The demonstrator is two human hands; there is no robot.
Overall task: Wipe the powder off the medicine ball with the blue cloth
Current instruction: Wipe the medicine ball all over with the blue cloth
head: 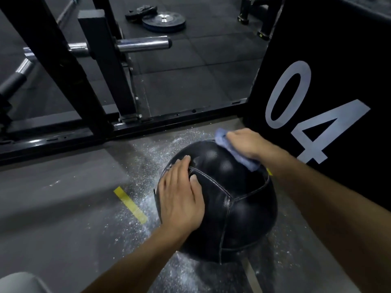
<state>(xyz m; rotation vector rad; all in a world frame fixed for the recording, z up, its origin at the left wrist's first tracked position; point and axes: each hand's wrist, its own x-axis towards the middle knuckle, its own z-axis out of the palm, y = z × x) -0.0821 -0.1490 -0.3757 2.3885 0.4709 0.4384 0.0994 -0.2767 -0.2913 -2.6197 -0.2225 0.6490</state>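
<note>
A black leather medicine ball (237, 199) with stitched seams sits on the grey floor in the middle of the view. My left hand (179, 195) lies flat on its left side with fingers straight. My right hand (246, 142) presses the blue cloth (239, 154) against the ball's upper right, the cloth bunched under the palm and fingers. White powder (148, 199) is scattered on the floor around the ball. The ball's visible top looks dark and mostly clean.
A big black box marked "04" (317, 85) stands close on the right. A black rack frame (88, 85) with chrome bars runs along the far side. Weight plates (163, 22) lie on the mat beyond. A yellow tape strip (130, 205) marks the floor.
</note>
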